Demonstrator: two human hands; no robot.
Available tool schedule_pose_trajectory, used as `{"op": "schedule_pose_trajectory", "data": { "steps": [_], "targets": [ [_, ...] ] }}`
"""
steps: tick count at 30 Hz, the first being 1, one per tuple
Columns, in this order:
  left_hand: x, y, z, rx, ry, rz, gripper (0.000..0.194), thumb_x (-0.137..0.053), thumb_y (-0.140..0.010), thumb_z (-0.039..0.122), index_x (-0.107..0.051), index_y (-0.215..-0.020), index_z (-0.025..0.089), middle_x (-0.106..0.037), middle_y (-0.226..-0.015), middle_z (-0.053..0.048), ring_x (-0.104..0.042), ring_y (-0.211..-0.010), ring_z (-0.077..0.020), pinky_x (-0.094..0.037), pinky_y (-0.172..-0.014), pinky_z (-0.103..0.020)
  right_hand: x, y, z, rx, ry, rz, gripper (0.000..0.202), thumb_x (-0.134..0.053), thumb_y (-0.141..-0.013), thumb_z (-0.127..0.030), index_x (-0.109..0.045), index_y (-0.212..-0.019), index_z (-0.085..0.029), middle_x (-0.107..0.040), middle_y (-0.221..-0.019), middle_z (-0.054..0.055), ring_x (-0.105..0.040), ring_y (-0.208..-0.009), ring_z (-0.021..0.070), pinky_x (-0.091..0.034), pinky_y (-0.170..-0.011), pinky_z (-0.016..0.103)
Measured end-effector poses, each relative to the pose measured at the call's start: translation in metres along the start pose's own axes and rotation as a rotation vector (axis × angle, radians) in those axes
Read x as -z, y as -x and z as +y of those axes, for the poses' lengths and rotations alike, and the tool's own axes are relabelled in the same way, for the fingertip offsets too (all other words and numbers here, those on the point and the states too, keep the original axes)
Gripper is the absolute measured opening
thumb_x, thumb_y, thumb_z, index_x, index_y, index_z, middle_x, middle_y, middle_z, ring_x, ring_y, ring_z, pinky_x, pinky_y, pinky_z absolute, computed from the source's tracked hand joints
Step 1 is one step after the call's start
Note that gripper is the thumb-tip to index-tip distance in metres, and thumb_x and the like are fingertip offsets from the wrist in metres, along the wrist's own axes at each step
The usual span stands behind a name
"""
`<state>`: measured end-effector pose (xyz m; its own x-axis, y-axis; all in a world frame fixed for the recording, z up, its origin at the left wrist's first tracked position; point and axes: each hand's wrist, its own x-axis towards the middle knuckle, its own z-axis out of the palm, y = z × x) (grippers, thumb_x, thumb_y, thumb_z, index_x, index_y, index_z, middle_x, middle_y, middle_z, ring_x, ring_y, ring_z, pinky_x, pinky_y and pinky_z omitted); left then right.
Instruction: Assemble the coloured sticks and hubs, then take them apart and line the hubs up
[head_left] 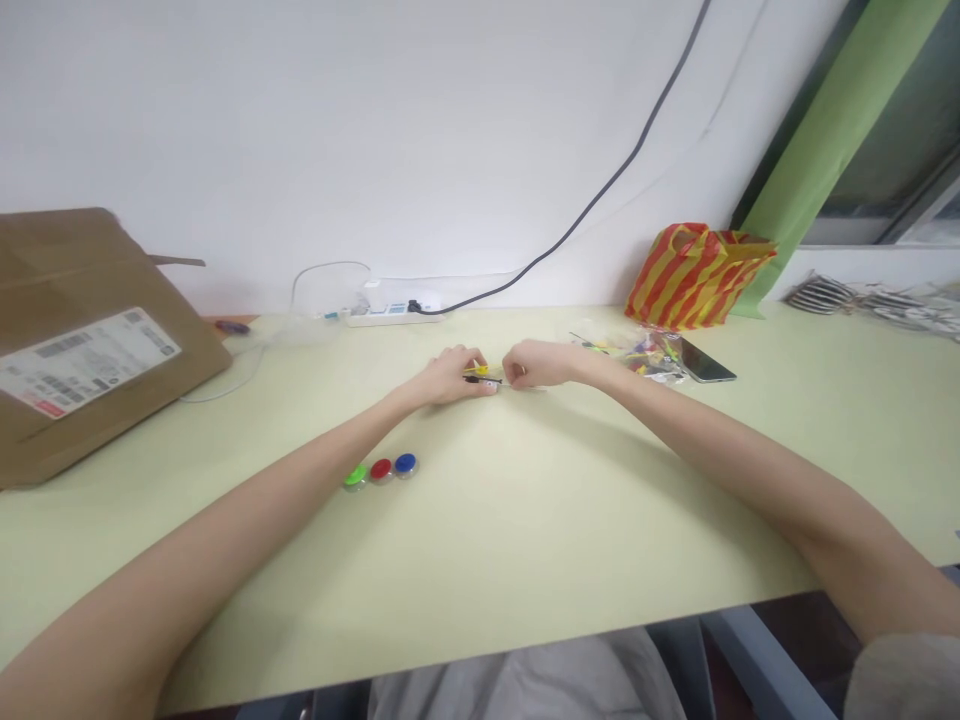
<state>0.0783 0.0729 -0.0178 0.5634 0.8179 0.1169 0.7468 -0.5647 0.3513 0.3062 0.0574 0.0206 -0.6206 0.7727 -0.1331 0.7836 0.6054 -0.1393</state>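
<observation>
Over the middle of the table, my left hand (pixel 452 376) is closed around a small black, white and yellow piece (pixel 484 380), too small to name. My right hand (pixel 531 364) is pinched just to the right of it. A thin pale strip or rod (pixel 529 388) shows under the right fingers; what exactly they grip is hidden. Nearer to me, beside my left forearm, three small clear pots stand in a row, with a green lid (pixel 355 476), a red lid (pixel 381 469) and a blue lid (pixel 406 464).
At the left stands a cardboard box (pixel 97 340). A power strip (pixel 394 312) with a black cable lies along the wall. Right of my hands are a clear bag of colourful small parts (pixel 652 355), a phone (pixel 705 361) and a red-and-yellow striped bag (pixel 697 280).
</observation>
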Motion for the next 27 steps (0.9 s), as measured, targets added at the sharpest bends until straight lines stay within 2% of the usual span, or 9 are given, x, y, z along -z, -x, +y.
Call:
{"op": "schedule_pose_trajectory", "data": {
  "steps": [4,7,11,14,18,22,27],
  "targets": [
    [-0.001,0.0,0.001,-0.006,-0.007,0.018,0.058,-0.063,-0.081,0.07,-0.065,-0.116,0.024,-0.064,-0.115,-0.012,-0.058,-0.115,-0.0347,-0.047,-0.096,-0.046,0.006,0.003,0.006,-0.002,0.016,0.054,0.016,-0.064,-0.081,-0.012,-0.077,-0.09,-0.015,-0.077,-0.089,0.007,-0.065,-0.072,0.0162,-0.041,-0.061,0.024],
    [0.001,0.0,0.002,-0.022,-0.006,0.016,0.061,-0.058,-0.084,0.072,-0.066,-0.12,0.023,-0.064,-0.114,-0.013,-0.059,-0.115,-0.0348,-0.047,-0.097,-0.045,0.011,0.007,0.01,-0.019,-0.017,0.084,0.017,-0.063,-0.083,-0.013,-0.076,-0.094,-0.015,-0.077,-0.087,0.006,-0.064,-0.065,0.0139,-0.04,-0.059,0.023],
    [0.015,0.003,0.002,-0.015,0.076,-0.083,0.071,-0.06,-0.081,0.076,-0.064,-0.129,0.024,-0.066,-0.12,-0.012,-0.061,-0.114,-0.0325,-0.047,-0.097,-0.041,0.006,0.004,0.013,-0.033,-0.038,0.052,0.013,-0.073,-0.081,-0.021,-0.075,-0.093,-0.017,-0.076,-0.092,0.007,-0.063,-0.068,0.0153,-0.039,-0.058,0.024],
    [0.028,0.006,-0.003,-0.016,0.148,-0.162,0.076,-0.065,-0.078,0.075,-0.062,-0.136,0.026,-0.066,-0.127,-0.01,-0.063,-0.113,-0.0304,-0.049,-0.094,-0.037,-0.001,-0.001,0.012,-0.036,-0.038,0.046,0.007,-0.073,-0.078,-0.014,-0.075,-0.083,-0.017,-0.075,-0.086,0.007,-0.062,-0.067,0.0163,-0.038,-0.057,0.026],
    [0.036,0.006,-0.01,-0.12,0.186,-0.217,0.064,-0.069,-0.079,0.066,-0.068,-0.131,0.028,-0.068,-0.128,-0.008,-0.064,-0.112,-0.0282,-0.049,-0.092,-0.035,-0.001,0.0,0.012,0.014,-0.027,0.045,0.011,-0.069,-0.073,-0.008,-0.074,-0.076,-0.018,-0.074,-0.077,0.005,-0.058,-0.061,0.0155,-0.036,-0.057,0.027],
    [0.027,0.003,-0.013,-0.176,0.183,-0.137,0.056,-0.067,-0.082,0.063,-0.072,-0.125,0.027,-0.071,-0.113,-0.006,-0.065,-0.101,-0.0251,-0.049,-0.087,-0.033,0.009,0.007,0.011,0.036,-0.072,0.155,0.013,-0.066,-0.077,-0.007,-0.072,-0.081,-0.017,-0.073,-0.079,0.005,-0.056,-0.06,0.0136,-0.036,-0.057,0.026],
    [0.012,0.002,-0.011,-0.113,0.15,0.017,0.054,-0.065,-0.084,0.065,-0.073,-0.118,0.024,-0.071,-0.092,-0.004,-0.064,-0.083,-0.0236,-0.046,-0.076,-0.034,0.003,-0.001,0.001,0.131,-0.311,0.361,0.015,-0.059,-0.085,-0.01,-0.073,-0.091,-0.012,-0.072,-0.08,0.004,-0.059,-0.068,0.0124,-0.04,-0.063,0.023]
  ]
}}
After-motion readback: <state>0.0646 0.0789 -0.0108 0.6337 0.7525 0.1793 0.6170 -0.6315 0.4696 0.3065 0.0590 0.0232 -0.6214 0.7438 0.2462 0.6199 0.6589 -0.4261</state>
